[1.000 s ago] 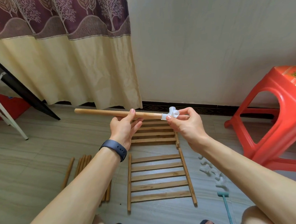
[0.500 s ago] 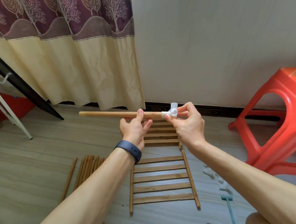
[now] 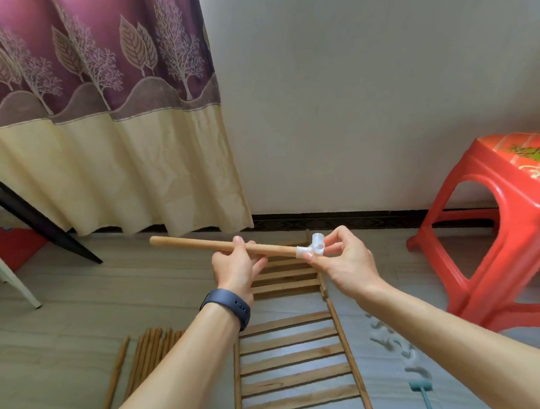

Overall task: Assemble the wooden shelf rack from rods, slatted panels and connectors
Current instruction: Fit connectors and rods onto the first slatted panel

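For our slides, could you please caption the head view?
Left hand steadies a wooden rod while right hand seats a white connector on its end.

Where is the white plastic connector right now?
In the head view, centre-right, the white connector sits on the right end of the wooden rod, pinched by the right hand, above the slatted panels on the floor.

Wooden rod (image 3: 220,247) is sitting roughly horizontal in mid-air, tilting down to the right, w/ a white plastic connector (image 3: 314,248) seated on its right end. Two slatted panels are lying flat on the floor below: near one (image 3: 297,367), far one (image 3: 286,278). Spare rods (image 3: 145,356) are bundled at left; loose white connectors (image 3: 396,344) are lying at right.
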The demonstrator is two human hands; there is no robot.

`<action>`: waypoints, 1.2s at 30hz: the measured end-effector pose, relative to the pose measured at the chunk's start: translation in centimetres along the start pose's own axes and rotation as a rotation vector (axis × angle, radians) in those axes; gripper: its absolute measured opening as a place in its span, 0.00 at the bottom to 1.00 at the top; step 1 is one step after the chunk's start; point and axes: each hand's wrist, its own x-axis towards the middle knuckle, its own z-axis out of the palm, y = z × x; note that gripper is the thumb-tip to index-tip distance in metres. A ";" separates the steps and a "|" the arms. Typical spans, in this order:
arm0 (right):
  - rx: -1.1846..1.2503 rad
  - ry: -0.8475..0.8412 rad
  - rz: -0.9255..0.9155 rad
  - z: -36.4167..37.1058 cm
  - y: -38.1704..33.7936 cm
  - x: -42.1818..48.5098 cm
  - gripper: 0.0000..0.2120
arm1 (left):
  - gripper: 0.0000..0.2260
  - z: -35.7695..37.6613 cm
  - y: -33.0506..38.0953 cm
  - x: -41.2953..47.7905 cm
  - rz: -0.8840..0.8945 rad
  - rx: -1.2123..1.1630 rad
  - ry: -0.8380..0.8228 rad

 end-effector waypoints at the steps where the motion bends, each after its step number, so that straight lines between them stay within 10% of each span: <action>1: -0.019 -0.020 0.011 -0.5 0.8 0.1 0.12 | 0.09 0.4 -0.3 0.7 -0.007 0.005 0.017; 7: -0.504 -0.405 0.160 -4.9 12.4 1.4 0.08 | 0.07 1.5 -6.4 4.3 -0.012 0.289 -0.010; 18: -0.925 -0.233 0.597 -6.4 35.9 -2.6 0.22 | 0.08 -1.9 -21.4 7.4 -0.251 0.838 -0.146; 31: -0.713 -0.062 0.678 -5.2 38.4 -0.2 0.05 | 0.09 -1.6 -22.2 8.7 -0.296 1.120 -0.338; 36: -0.144 0.124 0.703 -5.2 34.3 -0.8 0.12 | 0.09 -0.4 -17.6 8.1 -0.322 1.097 -0.393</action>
